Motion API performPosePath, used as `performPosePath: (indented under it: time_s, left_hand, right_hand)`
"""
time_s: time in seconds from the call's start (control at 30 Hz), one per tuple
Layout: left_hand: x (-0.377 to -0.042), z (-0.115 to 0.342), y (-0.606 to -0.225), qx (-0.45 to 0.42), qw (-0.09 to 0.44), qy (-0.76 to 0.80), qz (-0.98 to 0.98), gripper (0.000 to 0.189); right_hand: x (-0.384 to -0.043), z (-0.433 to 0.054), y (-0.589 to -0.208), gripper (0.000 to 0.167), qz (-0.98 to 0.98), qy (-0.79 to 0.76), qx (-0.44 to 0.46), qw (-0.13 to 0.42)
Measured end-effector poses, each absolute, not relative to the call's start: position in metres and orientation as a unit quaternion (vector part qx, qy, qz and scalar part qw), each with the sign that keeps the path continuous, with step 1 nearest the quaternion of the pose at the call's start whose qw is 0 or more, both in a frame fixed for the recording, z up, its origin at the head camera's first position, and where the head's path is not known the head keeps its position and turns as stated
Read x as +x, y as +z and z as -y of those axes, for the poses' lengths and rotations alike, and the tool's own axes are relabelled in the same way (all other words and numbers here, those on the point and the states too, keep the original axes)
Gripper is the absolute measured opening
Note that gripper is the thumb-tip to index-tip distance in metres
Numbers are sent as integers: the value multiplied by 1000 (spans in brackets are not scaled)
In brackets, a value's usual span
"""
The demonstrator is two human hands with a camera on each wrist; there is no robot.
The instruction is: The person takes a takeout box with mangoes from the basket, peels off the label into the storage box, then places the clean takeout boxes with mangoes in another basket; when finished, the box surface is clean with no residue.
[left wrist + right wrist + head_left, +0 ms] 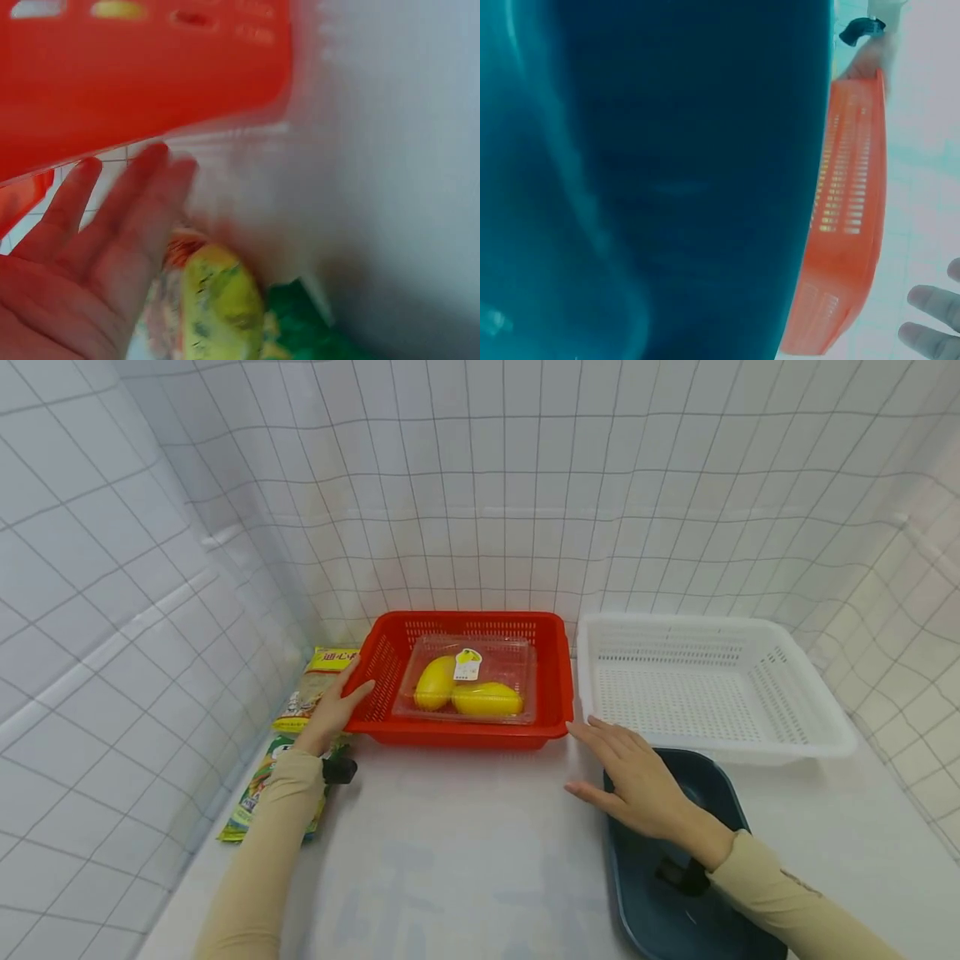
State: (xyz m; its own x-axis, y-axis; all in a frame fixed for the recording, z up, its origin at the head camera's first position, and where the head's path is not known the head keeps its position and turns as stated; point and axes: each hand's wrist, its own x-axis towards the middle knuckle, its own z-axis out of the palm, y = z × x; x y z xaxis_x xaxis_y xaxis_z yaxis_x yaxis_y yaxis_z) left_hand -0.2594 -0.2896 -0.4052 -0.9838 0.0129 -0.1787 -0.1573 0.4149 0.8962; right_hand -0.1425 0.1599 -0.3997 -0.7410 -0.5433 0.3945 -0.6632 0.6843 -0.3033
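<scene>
A red plastic basket (450, 737) stands at the back middle of the table. Inside it lies a clear plastic box (517, 658) with a white label and two yellow, mango-like fruits (487, 699). My left hand (327, 714) is at the basket's left side, fingers extended; in the left wrist view the fingertips (154, 154) are close under the red wall, and I cannot tell whether they touch. My right hand (637, 781) hovers over a dark blue bin (633, 893), fingers spread, its fingertips near the basket's front right corner. Neither hand grips anything.
A white perforated basket (667, 693) stands right of the red one. At the left lie a yellow food packet (300, 702) and a green packet (258, 793), partly behind my left arm. White grid-patterned curtains (487, 485) hang around the back and sides.
</scene>
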Motion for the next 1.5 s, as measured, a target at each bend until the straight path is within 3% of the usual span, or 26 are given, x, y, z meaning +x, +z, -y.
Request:
performPosePath:
  time_s: [0.37,0.67,1.0,1.2,1.5]
  left_hand:
    - [-262,288,-413,-34,60,609,-790,60]
    - [-257,288,-412,-41,57,614,-786,59]
    - [-258,289,-410,-45,57,602,-795,58]
    - [-255,288,-401,-50,65,607,-790,59]
    - [-257,289,-407,-52,68,617,-782,58]
  right_hand:
    - [-158,-127,-393,70,879,302,351,115]
    - [-186,-95,-386,68,871,408,274,11]
    - [-211,-73,-386,102,893,394,215,-42]
    - [-228,-63,-383,102,899,384,199,-68]
    - [-252,-53,-379,104,880,440,101,-145]
